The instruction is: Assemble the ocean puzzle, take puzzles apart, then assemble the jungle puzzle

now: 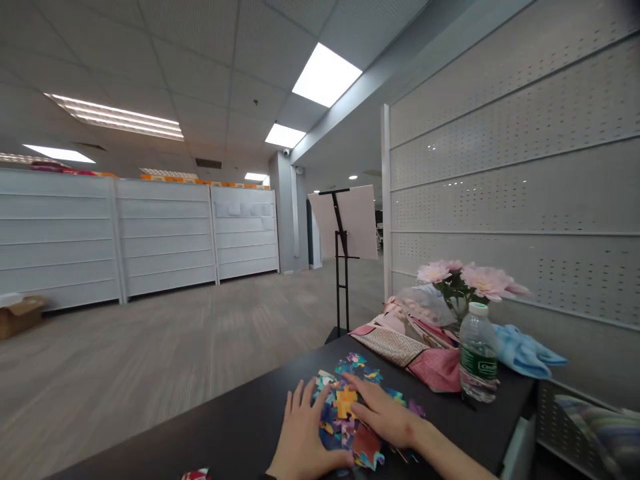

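A heap of colourful jigsaw puzzle pieces [353, 400] lies on a dark table [240, 427] near its front. My left hand [303, 430] rests flat on the heap's left side with fingers spread. Over the right side lies my right hand [385, 413], fingers stretched out and touching an orange piece [345, 402]. Neither hand grips anything.
A water bottle [478, 353] with a green label stands right of the heap. Behind it are a pink patterned cloth [415, 347], a vase of pink flowers [463, 283] and a blue cloth [523, 350]. A perforated partition [515, 187] rises at right; an easel [343, 253] stands on the floor beyond.
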Motion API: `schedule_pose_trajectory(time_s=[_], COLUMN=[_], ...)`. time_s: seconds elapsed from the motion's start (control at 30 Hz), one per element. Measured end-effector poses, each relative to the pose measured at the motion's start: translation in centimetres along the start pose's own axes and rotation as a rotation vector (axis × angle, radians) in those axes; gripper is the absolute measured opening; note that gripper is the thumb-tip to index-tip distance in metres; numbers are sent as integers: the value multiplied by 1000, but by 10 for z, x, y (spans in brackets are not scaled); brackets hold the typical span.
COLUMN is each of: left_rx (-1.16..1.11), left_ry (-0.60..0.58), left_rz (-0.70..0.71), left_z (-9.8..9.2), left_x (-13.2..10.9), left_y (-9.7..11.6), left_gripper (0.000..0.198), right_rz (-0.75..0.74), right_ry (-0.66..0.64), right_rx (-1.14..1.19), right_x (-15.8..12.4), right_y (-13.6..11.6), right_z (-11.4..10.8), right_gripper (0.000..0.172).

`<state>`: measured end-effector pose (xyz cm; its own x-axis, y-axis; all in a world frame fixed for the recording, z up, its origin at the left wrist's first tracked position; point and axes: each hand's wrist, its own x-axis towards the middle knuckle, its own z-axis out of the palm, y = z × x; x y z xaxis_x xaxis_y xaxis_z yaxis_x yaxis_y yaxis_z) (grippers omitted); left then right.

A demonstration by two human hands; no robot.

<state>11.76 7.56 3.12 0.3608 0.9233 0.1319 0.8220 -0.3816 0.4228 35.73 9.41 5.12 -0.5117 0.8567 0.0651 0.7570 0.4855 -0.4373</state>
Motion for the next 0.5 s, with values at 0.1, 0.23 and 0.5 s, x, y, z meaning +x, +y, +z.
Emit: schedule_pose_trajectory(time_s=[0.1,0.23,0.5], left_rx=[23,-28,-85], left_ry=[-48,-79,-134], left_rz=[-12,58,233], left_z=[-3,2,27], left_x=[1,4,-9], left_y=[4,11,3], left_gripper=[120,76,67], right_rz=[-15,9,336], right_ry=[-57,-89,90], right_rx=[4,-89,-195], right_x=[-32,-54,12], right_y=[-17,-19,53], right_z=[1,3,-3], right_gripper=[86,77,68])
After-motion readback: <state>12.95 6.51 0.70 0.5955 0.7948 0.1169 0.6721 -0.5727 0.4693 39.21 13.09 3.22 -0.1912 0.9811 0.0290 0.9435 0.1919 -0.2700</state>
